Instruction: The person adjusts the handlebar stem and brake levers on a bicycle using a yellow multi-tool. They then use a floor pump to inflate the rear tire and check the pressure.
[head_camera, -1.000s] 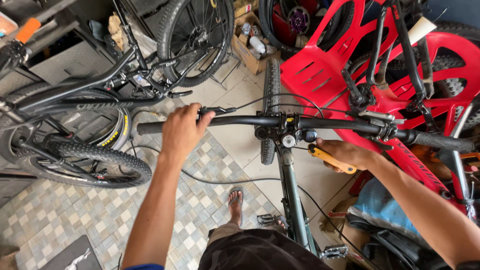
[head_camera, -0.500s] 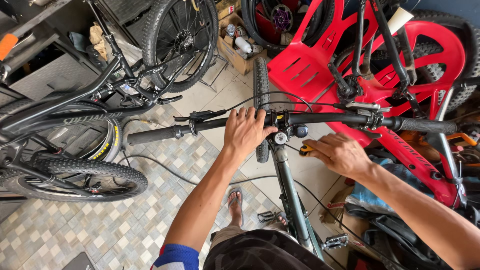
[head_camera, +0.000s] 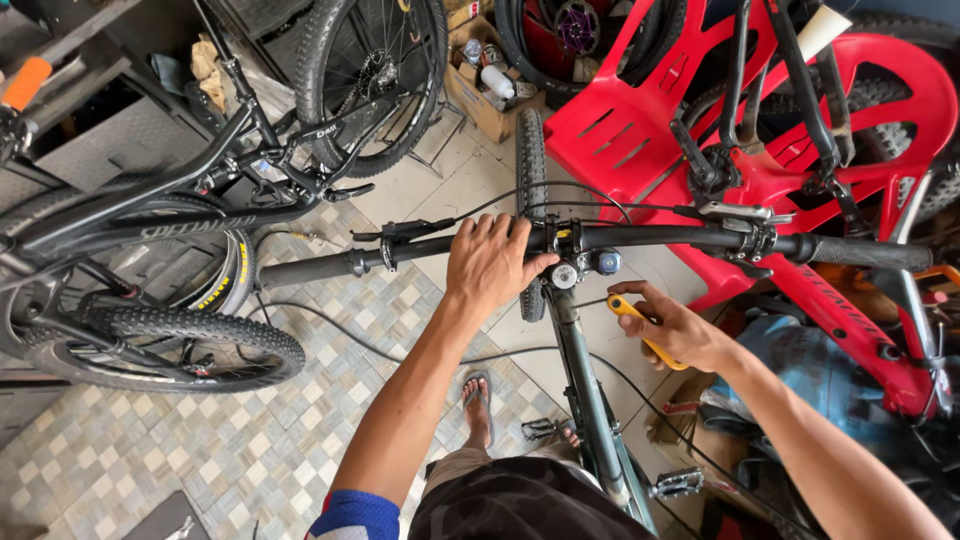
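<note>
Soft, even daylight fills the scene, brightest on the pale floor tiles (head_camera: 420, 190) near the top middle. Shadows are faint and diffuse. The red plastic chair (head_camera: 640, 120) shows mild sheen, no harsh glare. Focus is sharp across the centre; the wide lens bends straight lines and stretches things toward the edges.

View count: one, head-worn.
Position: above the handlebar (head_camera: 620, 240) of the dark green bicycle (head_camera: 590, 400), at the wearer's head.
Direction: steeply downward and forward, toward the tiled floor (head_camera: 150, 450).
Range: close; both forearms enter from the bottom edge.
Coverage: handlebar across mid-frame, front wheel (head_camera: 530, 180) beyond it, wearer's foot (head_camera: 478, 405) below.
Shared area: none, single view.
</note>
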